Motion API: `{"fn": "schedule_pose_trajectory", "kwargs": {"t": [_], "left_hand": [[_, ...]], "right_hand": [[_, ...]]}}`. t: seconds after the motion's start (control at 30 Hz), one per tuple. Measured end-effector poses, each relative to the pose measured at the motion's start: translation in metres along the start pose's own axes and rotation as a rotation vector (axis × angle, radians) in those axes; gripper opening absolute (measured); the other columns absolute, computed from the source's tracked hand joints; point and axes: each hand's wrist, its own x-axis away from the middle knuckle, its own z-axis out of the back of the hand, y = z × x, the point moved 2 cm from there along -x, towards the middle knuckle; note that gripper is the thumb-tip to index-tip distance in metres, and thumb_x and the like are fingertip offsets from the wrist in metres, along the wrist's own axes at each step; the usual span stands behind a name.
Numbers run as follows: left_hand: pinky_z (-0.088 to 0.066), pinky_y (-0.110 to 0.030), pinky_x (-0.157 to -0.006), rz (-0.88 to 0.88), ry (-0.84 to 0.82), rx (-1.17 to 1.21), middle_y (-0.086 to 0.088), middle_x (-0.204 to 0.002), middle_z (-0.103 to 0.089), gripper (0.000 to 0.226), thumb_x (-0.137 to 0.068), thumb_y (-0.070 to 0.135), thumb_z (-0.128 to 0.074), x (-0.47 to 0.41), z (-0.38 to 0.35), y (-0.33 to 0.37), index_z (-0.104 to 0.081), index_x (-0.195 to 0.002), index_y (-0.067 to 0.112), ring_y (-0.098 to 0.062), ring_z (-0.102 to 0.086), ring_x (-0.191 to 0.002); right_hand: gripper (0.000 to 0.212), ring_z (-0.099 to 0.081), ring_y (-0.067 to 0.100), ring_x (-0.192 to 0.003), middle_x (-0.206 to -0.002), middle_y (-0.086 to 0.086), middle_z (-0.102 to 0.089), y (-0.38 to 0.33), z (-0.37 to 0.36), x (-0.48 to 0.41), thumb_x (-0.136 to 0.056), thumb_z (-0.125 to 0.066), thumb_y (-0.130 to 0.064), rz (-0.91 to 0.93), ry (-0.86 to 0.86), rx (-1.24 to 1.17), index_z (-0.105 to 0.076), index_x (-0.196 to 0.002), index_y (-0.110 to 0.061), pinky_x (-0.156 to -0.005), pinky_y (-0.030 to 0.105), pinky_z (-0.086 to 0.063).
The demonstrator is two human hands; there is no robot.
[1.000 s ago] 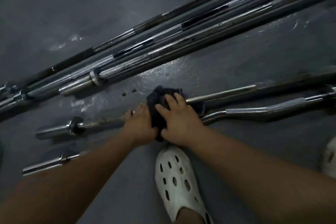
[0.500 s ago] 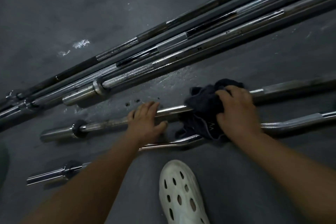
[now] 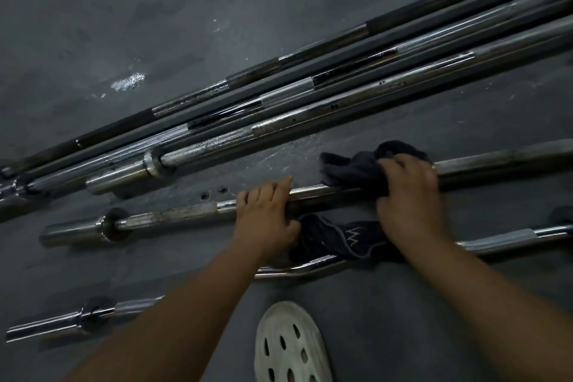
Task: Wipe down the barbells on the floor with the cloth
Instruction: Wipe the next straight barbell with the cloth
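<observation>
1. Steel such as the straight barbell is probably heavy, rigid and apt to roll. The left hand curls its fingers over the shaft to steady it.
2. Further along the straight barbell, the right hand clenches the cloth round the shaft.
3. The cloth looks soft and limp. A loose tail drops off the straight barbell's near side onto the curl bar, so bunching it fully into the palm should help.
4. The long barbells lie beyond the straight barbell.
</observation>
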Motion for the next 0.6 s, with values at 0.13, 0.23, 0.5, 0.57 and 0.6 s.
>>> {"fn": "schedule_pose_trajectory", "kwargs": {"t": [0.13,0.23,0.5,0.57,0.6], "left_hand": [[-0.031,-0.039,-0.096,-0.017,-0.018,-0.033,0.000,-0.121,-0.052,0.059,-0.078,0.049,-0.057,-0.022,0.013,-0.006,-0.044,-0.131,0.027,-0.025,-0.049,-0.115],[-0.036,-0.039,-0.089,-0.054,-0.036,-0.058,-0.001,-0.118,-0.059,0.046,-0.079,0.045,-0.058,-0.034,0.020,-0.010,-0.048,-0.120,0.025,-0.027,-0.055,-0.111],[-0.043,-0.039,-0.083,0.014,0.025,-0.011,-0.005,-0.102,-0.067,0.034,-0.079,0.047,-0.061,-0.047,0.019,-0.006,-0.056,-0.104,0.024,-0.032,-0.063,-0.095],[-0.044,-0.039,-0.076,-0.026,0.094,0.028,-0.008,-0.094,-0.066,0.038,-0.073,0.046,-0.058,-0.037,0.012,-0.008,-0.057,-0.100,0.019,-0.035,-0.063,-0.087],[-0.043,-0.038,-0.074,-0.033,0.115,0.051,-0.008,-0.091,-0.064,0.039,-0.071,0.046,-0.056,-0.031,0.010,-0.011,-0.056,-0.097,0.018,-0.035,-0.062,-0.084]], "right_hand": [[0.067,-0.049,0.037,-0.126,-0.139,0.011,-0.053,-0.042,-0.019,-0.003,-0.067,-0.068,0.002,0.349,-0.198,0.002,-0.061,-0.130,-0.018,-0.085,0.046,-0.055],[0.069,-0.049,0.028,-0.124,-0.140,0.002,-0.050,-0.009,0.006,-0.025,-0.070,-0.065,-0.002,0.335,-0.226,0.051,-0.055,-0.134,-0.026,-0.089,0.040,-0.052],[0.064,-0.048,0.037,-0.129,-0.137,0.015,-0.054,-0.027,-0.012,-0.014,-0.066,-0.063,0.007,0.169,-0.100,-0.106,-0.062,-0.127,-0.014,-0.106,0.045,-0.044],[0.066,-0.046,0.030,-0.135,-0.144,0.005,-0.050,-0.052,-0.019,-0.007,-0.071,-0.066,0.002,0.463,-0.296,-0.050,-0.060,-0.131,-0.024,-0.097,0.044,-0.051],[0.065,-0.046,0.026,-0.135,-0.146,0.000,-0.049,-0.046,-0.012,-0.011,-0.073,-0.065,0.000,0.520,-0.314,-0.035,-0.058,-0.131,-0.029,-0.095,0.042,-0.053]]}}
